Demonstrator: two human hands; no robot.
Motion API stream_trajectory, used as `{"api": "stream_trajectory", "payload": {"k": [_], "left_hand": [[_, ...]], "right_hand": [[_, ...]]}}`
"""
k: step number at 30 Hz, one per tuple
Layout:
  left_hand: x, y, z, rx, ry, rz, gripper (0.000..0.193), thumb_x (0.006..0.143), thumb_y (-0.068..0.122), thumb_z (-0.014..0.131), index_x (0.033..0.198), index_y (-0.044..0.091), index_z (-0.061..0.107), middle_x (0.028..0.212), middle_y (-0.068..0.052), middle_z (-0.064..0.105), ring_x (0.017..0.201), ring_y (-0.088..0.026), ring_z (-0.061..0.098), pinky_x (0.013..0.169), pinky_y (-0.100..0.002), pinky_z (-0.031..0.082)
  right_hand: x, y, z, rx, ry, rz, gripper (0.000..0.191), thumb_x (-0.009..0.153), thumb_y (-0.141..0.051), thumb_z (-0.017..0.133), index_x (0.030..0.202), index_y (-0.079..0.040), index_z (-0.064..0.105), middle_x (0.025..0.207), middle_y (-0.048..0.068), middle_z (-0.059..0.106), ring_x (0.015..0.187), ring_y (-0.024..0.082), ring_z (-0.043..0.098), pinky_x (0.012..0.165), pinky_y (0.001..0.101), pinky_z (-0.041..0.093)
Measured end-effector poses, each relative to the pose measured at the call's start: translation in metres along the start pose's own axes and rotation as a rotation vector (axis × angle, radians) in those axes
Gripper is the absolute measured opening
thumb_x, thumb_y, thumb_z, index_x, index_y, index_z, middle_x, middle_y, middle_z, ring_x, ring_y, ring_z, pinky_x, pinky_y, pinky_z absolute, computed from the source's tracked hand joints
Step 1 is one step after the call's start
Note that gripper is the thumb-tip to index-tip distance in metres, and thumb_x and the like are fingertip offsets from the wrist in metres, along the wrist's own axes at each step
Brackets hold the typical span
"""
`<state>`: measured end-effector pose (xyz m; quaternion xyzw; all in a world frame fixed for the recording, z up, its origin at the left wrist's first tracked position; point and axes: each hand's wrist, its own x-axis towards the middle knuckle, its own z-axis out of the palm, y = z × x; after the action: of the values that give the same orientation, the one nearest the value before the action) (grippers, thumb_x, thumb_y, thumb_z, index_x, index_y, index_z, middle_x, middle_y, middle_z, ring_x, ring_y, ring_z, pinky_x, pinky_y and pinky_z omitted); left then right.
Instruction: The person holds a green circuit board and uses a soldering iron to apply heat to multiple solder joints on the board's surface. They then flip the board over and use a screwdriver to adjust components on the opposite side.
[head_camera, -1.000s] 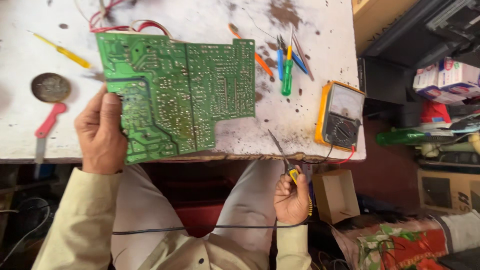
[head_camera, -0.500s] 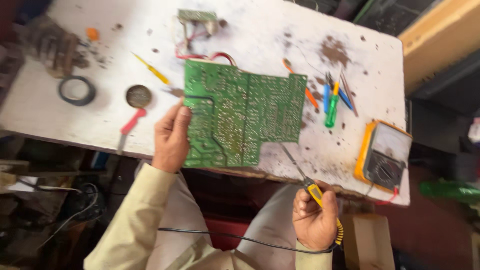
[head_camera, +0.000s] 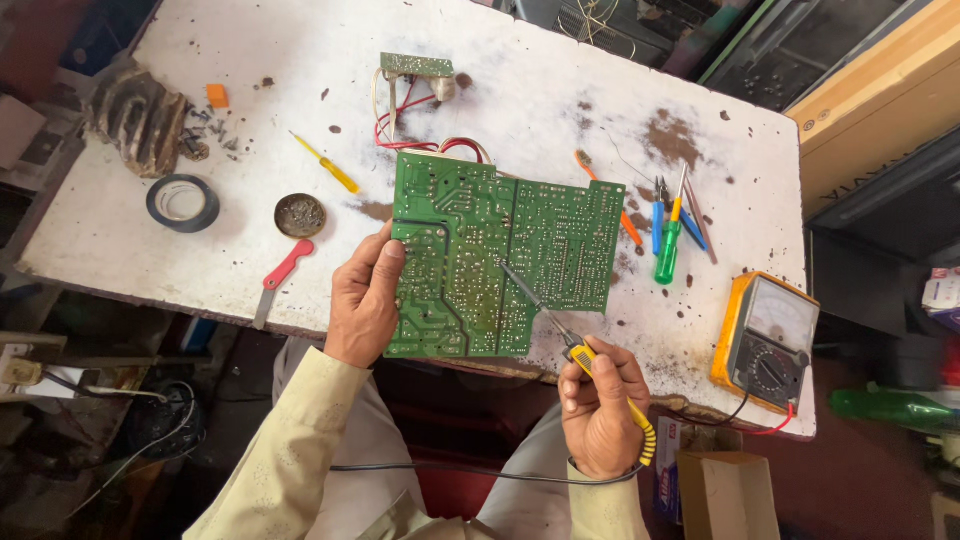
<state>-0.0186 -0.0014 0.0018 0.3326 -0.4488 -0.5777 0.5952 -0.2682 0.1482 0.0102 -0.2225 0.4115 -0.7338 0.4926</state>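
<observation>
One white stained counter (head_camera: 560, 90) carries one green circuit board (head_camera: 500, 255), one yellow multimeter (head_camera: 765, 340) and one tape roll (head_camera: 182, 203). The left hand (head_camera: 362, 300) has its grip clamped on the board's left edge. The right hand (head_camera: 600, 410) has its grip clamped on one soldering iron (head_camera: 575, 345), whose tip touches the board's middle.

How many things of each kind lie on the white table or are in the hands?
Green circuit boards: 2
Screwdrivers: 4
Yellow soldering iron: 1
Orange multimeter: 1
Black tape roll: 1
Total: 9
</observation>
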Motion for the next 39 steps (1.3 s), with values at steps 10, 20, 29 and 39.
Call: {"api": "stream_trajectory", "payload": {"k": [10,20,29,39], "left_hand": [[-0.002,-0.006,0.0,-0.006,0.019,-0.014,0.038,0.111,0.016,0.051,0.142,-0.004,0.058,0.13,-0.008,0.068,0.117,-0.012,0.061,0.103,-0.027,0.048],[-0.002,-0.006,0.001,-0.015,0.002,0.005,0.04,0.111,0.017,0.051,0.144,-0.006,0.056,0.134,-0.008,0.065,0.122,-0.012,0.059,0.106,-0.028,0.047],[0.0,-0.006,-0.001,0.008,0.019,0.026,0.038,0.111,0.016,0.052,0.142,-0.005,0.059,0.131,-0.007,0.068,0.119,-0.011,0.059,0.105,-0.028,0.047],[0.0,-0.003,-0.001,-0.009,-0.01,0.018,0.04,0.111,0.018,0.051,0.144,-0.004,0.058,0.133,-0.008,0.067,0.121,-0.011,0.059,0.107,-0.028,0.047]], "right_hand": [[0.0,0.001,0.004,0.027,0.062,0.025,0.023,0.101,-0.014,0.063,0.116,0.003,0.067,0.081,0.013,0.069,0.063,0.017,0.06,0.05,0.0256,0.045],[-0.011,-0.005,0.012,-0.281,0.009,-0.121,0.019,0.101,-0.007,0.062,0.117,0.002,0.068,0.083,0.012,0.07,0.066,0.014,0.06,0.055,0.0254,0.047],[-0.025,-0.007,-0.026,-0.048,0.082,-0.159,0.021,0.1,-0.013,0.064,0.116,0.0,0.067,0.084,0.011,0.066,0.067,0.015,0.058,0.056,0.0254,0.044],[-0.059,-0.012,-0.122,0.469,0.207,-0.024,0.025,0.106,-0.018,0.065,0.121,0.002,0.065,0.088,0.009,0.058,0.073,0.012,0.049,0.059,0.0192,0.041]]}}
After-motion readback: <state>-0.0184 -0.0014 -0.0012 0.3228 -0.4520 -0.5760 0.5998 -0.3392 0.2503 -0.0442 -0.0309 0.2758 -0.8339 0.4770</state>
